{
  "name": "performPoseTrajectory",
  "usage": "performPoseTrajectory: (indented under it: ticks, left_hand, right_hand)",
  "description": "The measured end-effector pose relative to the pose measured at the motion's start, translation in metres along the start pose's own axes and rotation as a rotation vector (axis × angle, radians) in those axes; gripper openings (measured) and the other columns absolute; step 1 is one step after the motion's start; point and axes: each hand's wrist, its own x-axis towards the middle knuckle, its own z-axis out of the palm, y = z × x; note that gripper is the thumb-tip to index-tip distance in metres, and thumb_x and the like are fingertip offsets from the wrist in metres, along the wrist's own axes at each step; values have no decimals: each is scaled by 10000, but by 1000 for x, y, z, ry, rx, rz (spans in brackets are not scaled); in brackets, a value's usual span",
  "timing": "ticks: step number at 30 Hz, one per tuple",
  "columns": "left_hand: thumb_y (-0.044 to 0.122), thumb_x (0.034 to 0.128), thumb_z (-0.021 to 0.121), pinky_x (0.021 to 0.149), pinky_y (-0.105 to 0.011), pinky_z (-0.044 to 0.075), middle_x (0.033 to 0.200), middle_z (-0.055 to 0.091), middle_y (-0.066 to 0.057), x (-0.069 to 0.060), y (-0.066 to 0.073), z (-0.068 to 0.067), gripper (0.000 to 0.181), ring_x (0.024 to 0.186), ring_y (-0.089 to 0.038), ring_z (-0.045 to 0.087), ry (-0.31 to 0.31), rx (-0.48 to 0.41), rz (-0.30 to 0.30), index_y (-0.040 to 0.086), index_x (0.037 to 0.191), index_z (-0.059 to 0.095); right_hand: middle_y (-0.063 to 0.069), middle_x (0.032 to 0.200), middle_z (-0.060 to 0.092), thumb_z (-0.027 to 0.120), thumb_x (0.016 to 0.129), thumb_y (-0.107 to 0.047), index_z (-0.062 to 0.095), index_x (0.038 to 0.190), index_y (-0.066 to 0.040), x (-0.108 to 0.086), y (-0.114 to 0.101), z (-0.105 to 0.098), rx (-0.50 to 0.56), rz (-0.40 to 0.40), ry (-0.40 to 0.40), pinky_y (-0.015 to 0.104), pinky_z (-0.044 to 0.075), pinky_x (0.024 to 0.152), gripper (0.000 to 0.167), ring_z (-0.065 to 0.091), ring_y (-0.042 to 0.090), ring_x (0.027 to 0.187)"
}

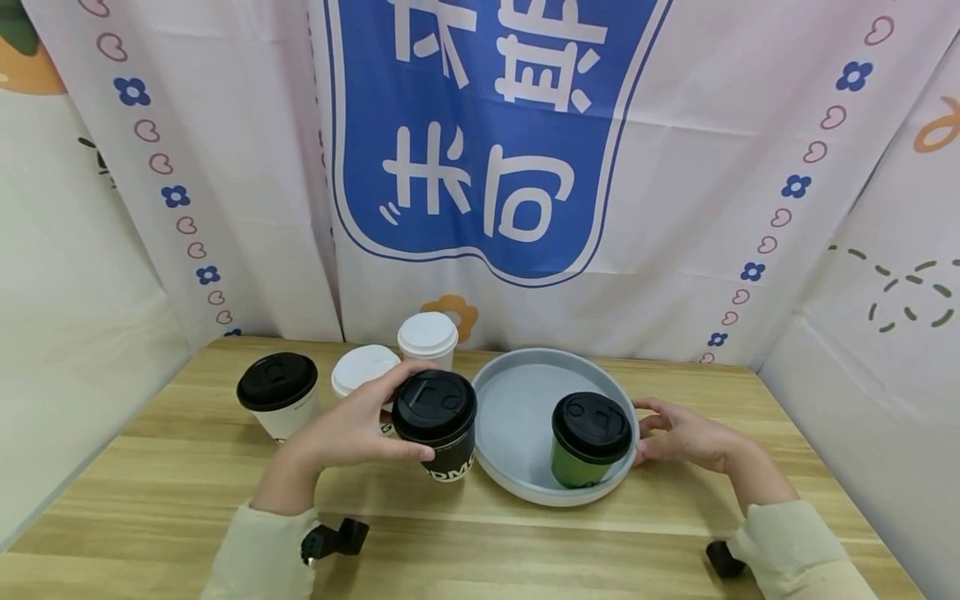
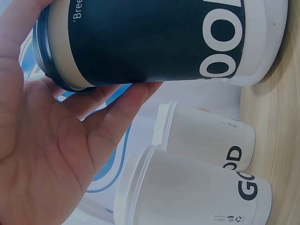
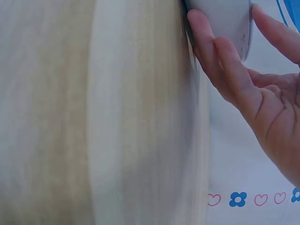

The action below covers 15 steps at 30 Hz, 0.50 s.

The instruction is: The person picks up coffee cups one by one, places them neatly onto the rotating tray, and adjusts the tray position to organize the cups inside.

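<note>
My left hand (image 1: 356,429) holds a paper cup with a black sleeve (image 1: 456,454) and black lid. Its fingers and thumb are around the upper part, just left of the round grey tray (image 1: 510,425). In the left wrist view the black-sleeved cup (image 2: 145,42) is upright, its base close to the tabletop; I cannot tell whether they touch. On the tray's right side stands a green cup (image 1: 576,469) with a black lid. My right hand (image 1: 686,435) grips the tray's right rim; in the right wrist view its fingertips lie on both edges of the tray's side wall (image 3: 227,21).
Two white cups with white lids, one nearer (image 1: 363,368) and one farther (image 1: 427,333), stand behind my left hand. A white cup with a black lid (image 1: 277,383) is at the left. A printed curtain (image 1: 637,317) hangs behind the wooden table (image 1: 525,550).
</note>
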Motion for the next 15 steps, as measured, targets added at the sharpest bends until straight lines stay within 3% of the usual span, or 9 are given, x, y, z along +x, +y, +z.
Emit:
performPoseTrajectory:
  ticks: [8, 15]
  left_hand:
    - [253, 755, 876, 838, -328, 563, 1333, 556, -64, -1, 1, 0, 825, 1173, -268, 559, 0, -6, -6, 252, 1437, 411]
    - [243, 755, 877, 830, -332, 564, 1343, 549, -66, 0, 1, 0, 832, 1178, -273, 554, -3, -17, -6, 215, 1443, 411]
  right_hand:
    - [187, 1267, 541, 637, 945, -53, 28, 1575, -13, 5, -2, -1, 62, 26, 35, 296, 533, 928, 877, 666, 223, 1028]
    - [135, 1247, 542, 599, 950, -10, -9, 1564, 20, 11, 0, -4, 110, 3, 25, 312, 543, 936, 865, 669, 196, 1012]
